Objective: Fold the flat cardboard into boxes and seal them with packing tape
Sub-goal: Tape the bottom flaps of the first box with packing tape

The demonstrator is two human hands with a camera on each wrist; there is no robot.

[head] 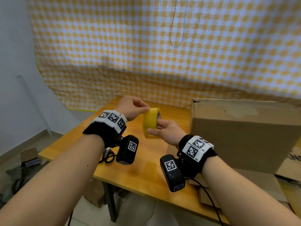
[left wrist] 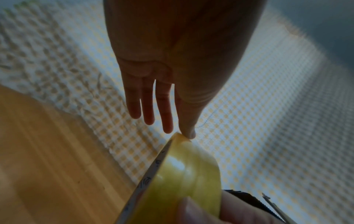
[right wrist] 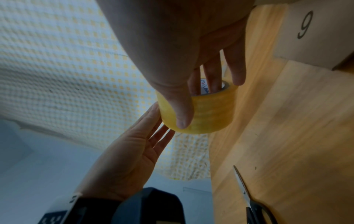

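Observation:
A roll of yellow packing tape is held on edge above the wooden table. My right hand grips it: fingers go through the core and the thumb presses the outer face of the tape roll. My left hand pinches at the roll's top rim with thumb and forefinger, the other fingers straight. A small lifted tab of tape shows at the thumb tip. An erected cardboard box stands to the right on the table.
Scissors lie on the table under my right wrist. A cardboard panel marked 9 is nearby. More flat cardboard lies at the right. A yellow checked cloth hangs behind. Clutter sits on the floor at the left.

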